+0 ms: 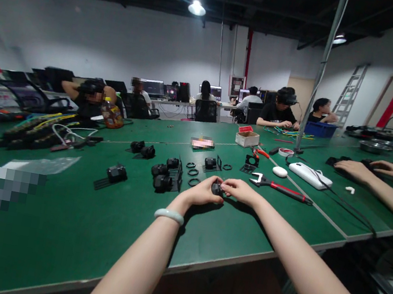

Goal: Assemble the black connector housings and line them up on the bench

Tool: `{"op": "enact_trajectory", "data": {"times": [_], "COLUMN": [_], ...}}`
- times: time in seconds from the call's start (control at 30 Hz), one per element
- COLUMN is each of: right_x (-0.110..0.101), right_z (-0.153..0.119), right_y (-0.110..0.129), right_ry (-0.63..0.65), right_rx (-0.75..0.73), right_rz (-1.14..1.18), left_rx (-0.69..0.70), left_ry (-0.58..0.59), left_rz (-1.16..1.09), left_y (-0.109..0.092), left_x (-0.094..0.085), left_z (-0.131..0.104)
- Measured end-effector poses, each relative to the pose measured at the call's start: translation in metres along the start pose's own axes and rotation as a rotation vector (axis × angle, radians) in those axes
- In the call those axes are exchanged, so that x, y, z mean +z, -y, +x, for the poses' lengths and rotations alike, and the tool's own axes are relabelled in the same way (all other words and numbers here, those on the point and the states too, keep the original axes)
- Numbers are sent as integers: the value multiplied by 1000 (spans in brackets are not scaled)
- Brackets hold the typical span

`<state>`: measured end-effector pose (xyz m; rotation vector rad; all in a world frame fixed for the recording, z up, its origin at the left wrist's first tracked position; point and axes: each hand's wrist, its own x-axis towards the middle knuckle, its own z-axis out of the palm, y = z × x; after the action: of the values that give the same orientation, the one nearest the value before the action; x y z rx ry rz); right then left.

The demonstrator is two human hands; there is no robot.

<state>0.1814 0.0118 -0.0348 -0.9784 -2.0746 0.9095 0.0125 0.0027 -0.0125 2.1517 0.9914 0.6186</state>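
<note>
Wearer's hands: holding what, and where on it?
Small black part: left hand holds its sides between thumb and fingers. Right hand is at its right edge; grip unclear.

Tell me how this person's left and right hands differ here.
The left hand has a pale bracelet at its wrist; the right hand's wrist is bare. The left hand curls around a small black part, while the right hand meets it with its fingertips. Both are bare-skinned and come together at that same part, above the green table.
</note>
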Motion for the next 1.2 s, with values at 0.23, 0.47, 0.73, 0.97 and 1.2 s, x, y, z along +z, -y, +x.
{"op": "enact_trajectory", "data": {"times": [0.23, 0.47, 0.73, 0.97, 1.2], "right_x": [1, 2, 2, 0, 1], "right_z": [1, -2, -4, -8, -6], "right_y": [5, 2, 1, 3, 1], "right_ry": [-45, -77, -78, -8, -24], "right_rx": [32, 45, 0, -136, -120], "right_rz": [-126, -75, 244, 256, 224], "left_rx": [-22, -7, -7, 1, 13], "left_ry": [7, -6, -20, -28, -23], "left_rz": [-35, -28, 15, 38, 26], "left_y": [1, -4, -1, 1, 3], "left_x": [-1, 0, 2, 1, 1], "left_z": [1, -2, -1, 0, 0]}}
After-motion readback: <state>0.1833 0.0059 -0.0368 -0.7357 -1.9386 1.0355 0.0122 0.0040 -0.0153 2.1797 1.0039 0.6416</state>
